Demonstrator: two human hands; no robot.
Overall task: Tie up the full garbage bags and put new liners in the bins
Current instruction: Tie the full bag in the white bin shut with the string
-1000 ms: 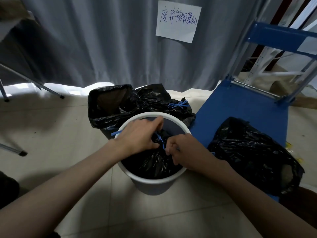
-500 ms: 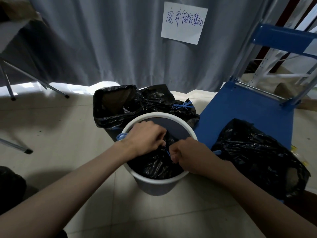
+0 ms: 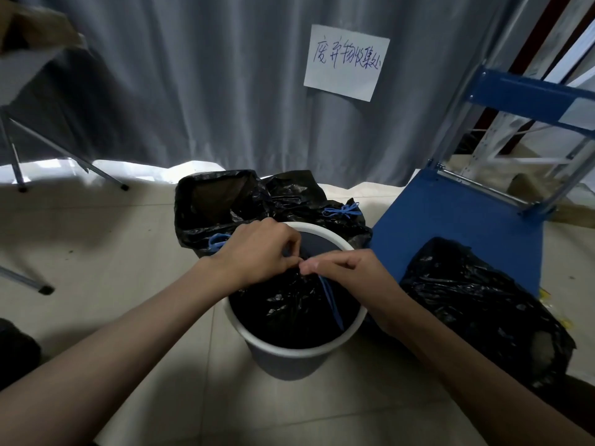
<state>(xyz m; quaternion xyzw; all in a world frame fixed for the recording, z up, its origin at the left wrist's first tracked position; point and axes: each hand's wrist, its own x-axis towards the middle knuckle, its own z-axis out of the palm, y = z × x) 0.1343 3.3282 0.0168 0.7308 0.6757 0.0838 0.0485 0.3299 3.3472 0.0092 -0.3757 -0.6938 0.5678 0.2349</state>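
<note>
Both hands meet over the white bin [image 3: 294, 350] near the middle of the floor. The left hand [image 3: 257, 252] and right hand [image 3: 351, 275] each pinch the blue drawstring [image 3: 330, 300] of the black bag [image 3: 289, 313] inside it. I'd pull the ends evenly outward, cinching the neck tight before knotting.
</note>
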